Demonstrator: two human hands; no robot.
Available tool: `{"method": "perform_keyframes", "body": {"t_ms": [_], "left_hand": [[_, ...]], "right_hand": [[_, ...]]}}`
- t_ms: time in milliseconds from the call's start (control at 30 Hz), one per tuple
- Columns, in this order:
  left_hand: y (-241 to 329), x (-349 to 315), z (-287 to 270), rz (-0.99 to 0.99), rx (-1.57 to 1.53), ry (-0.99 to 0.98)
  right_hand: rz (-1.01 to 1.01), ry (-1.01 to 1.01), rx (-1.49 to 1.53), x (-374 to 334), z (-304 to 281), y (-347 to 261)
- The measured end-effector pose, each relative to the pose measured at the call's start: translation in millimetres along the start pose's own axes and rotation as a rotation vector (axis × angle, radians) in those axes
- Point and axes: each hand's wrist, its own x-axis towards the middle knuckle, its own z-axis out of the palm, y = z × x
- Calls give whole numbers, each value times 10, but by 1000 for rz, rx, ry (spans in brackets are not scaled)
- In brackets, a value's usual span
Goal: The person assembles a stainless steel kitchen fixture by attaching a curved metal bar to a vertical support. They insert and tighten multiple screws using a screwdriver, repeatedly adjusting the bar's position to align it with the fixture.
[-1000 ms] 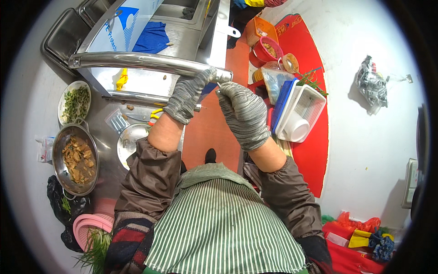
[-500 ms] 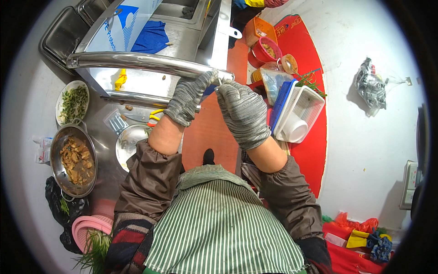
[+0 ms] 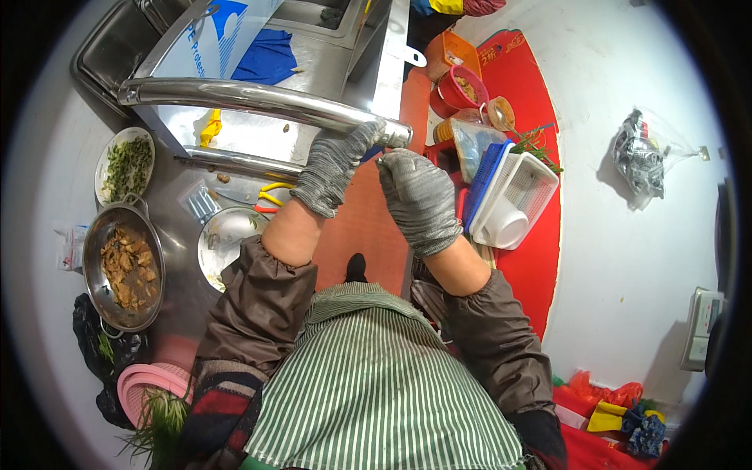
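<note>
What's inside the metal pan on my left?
Inside the metal pan are brown pieces of food. Bare metal shows around them; whatever lies under the pile is covered.

The left forearm (image 3: pixel 291 233) comes in from seven o'clock, the right forearm (image 3: pixel 460 268) from five. The gloved left hand (image 3: pixel 337 168) angles toward one o'clock, its fingertips partly hidden. The gloved right hand (image 3: pixel 421 196) points toward eleven, fingers curled tightly inward; the hands are apart.

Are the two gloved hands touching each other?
Apart. The head view shows a gap between the left hand and the right hand, with reddish floor visible through it.
</note>
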Motion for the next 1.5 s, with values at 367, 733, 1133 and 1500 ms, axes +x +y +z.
{"method": "perform_keyframes", "body": {"t_ms": [367, 733, 1133, 1500], "left_hand": [[3, -28, -47, 66, 33, -104], [52, -67, -12, -23, -53, -69], [50, -60, -25, -5, 272, -47], [-205, 3, 75, 247, -129, -3]], "right_hand": [[-75, 172, 85, -18, 4, 106], [-66, 165, 110, 56, -36, 82], [-67, -165, -86, 116, -137, 55], [163, 86, 307, 104, -8, 38]]}}
